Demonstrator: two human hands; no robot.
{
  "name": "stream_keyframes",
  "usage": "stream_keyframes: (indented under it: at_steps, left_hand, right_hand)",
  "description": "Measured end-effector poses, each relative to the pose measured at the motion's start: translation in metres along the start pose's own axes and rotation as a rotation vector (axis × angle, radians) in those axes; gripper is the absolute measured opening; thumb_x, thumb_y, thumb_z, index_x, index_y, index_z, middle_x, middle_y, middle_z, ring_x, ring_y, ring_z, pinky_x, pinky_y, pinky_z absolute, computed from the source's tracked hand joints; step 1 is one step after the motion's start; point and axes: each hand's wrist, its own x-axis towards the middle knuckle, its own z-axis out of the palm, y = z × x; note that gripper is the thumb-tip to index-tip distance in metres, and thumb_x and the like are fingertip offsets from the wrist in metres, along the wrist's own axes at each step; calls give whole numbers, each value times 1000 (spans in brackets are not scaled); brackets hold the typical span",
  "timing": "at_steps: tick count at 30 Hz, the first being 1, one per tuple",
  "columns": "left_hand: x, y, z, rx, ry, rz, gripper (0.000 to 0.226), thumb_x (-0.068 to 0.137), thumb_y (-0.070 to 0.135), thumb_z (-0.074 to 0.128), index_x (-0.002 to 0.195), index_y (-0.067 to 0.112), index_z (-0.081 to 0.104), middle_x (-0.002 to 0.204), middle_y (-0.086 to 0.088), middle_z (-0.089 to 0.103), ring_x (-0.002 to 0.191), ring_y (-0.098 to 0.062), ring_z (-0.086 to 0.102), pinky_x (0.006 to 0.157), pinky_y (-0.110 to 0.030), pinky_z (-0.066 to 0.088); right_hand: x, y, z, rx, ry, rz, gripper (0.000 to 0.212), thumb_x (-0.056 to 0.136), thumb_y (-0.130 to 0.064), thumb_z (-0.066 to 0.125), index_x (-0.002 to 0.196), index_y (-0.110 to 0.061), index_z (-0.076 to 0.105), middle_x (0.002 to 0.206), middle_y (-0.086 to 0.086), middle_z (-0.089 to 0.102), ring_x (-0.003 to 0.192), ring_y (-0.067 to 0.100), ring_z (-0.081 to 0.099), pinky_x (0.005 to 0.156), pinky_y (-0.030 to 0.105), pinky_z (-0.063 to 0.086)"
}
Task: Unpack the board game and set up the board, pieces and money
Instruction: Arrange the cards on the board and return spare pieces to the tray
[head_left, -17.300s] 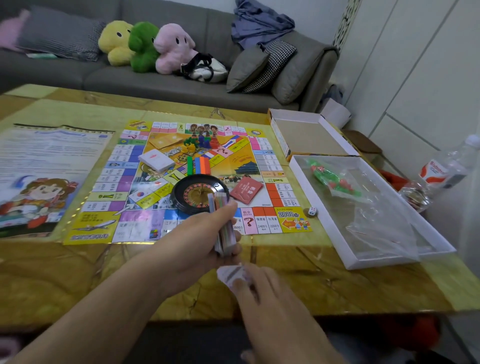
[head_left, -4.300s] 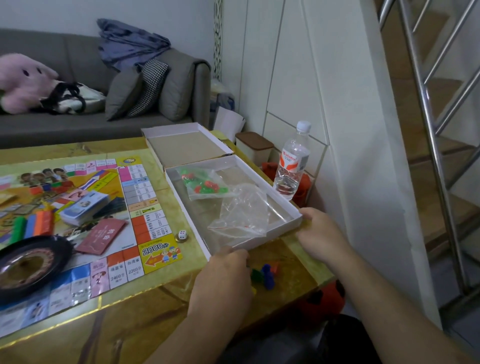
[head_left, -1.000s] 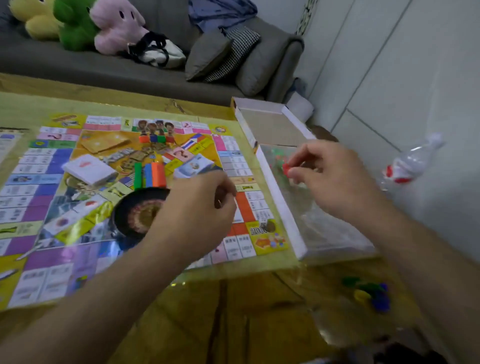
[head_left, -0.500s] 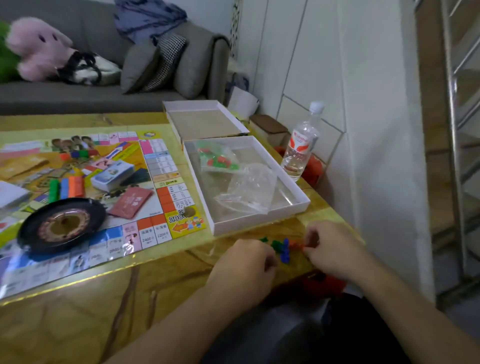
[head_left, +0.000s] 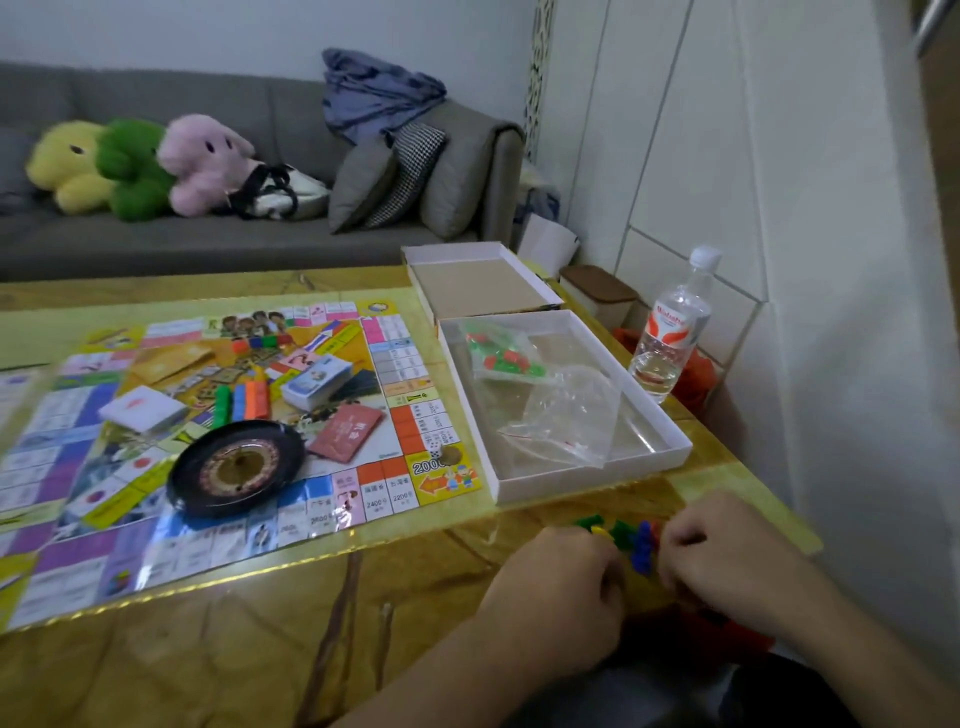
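On the table (head_left: 260, 649), the board (head_left: 218, 415) is laid flat beside the open box (head_left: 670, 431). Small pawns (head_left: 636, 540) are clustered at the near edge between the curled left hand (head_left: 556, 597) and right hand (head_left: 727, 556); whether any are gripped cannot be told. Pawns could be knocked off.

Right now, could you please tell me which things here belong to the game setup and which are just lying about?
Game: board, roulette wheel, card decks, die, pawns, box tray, bagged houses.
Lying about: water bottle, plush toys, cushions.
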Motion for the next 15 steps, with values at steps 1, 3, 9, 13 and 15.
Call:
stream_keyframes:
  at_steps: [1,3,9,13,15]
  left_hand:
    - [-2,-2,-2,0,0,-2,25,88,29,50,100,20,70,101,-1,70,96,-25,65,81,-38,57]
    - [-5,-6,-7,-6,1,-9,23,88,28,50,97,18,69,99,-2,69,95,-25,63,81,-40,57]
    - [-19,-20,-26,-44,-6,-78,22,92,29,51,97,22,70,100,2,69,93,-21,64,81,-40,59]
    - [-18,-44,-44,-42,139,-208,21,97,30,51,101,23,70,99,5,70,91,-16,65,82,-40,60]
    - [-10,-62,-56,-49,268,-324,16,100,25,54,105,26,68,105,6,67,94,-14,64,85,-37,60]
  right_hand:
    - [0,-2,1,-3,-46,-9,25,70,-6,61,60,-23,76,60,1,70,59,16,66,60,35,56]
    - [2,-5,3,-30,-71,-42,32,71,-4,60,63,-29,78,63,-5,72,61,11,67,66,35,57]
    - [2,-8,7,-27,28,-35,39,74,0,63,60,-34,76,59,-9,69,56,4,62,54,24,48]
    - [-1,-29,6,2,166,-83,38,77,1,64,53,-28,70,55,-12,64,57,0,59,51,18,42]
    - [-2,-41,7,29,205,-137,39,78,3,62,52,-26,68,55,-10,65,57,2,60,51,18,43]
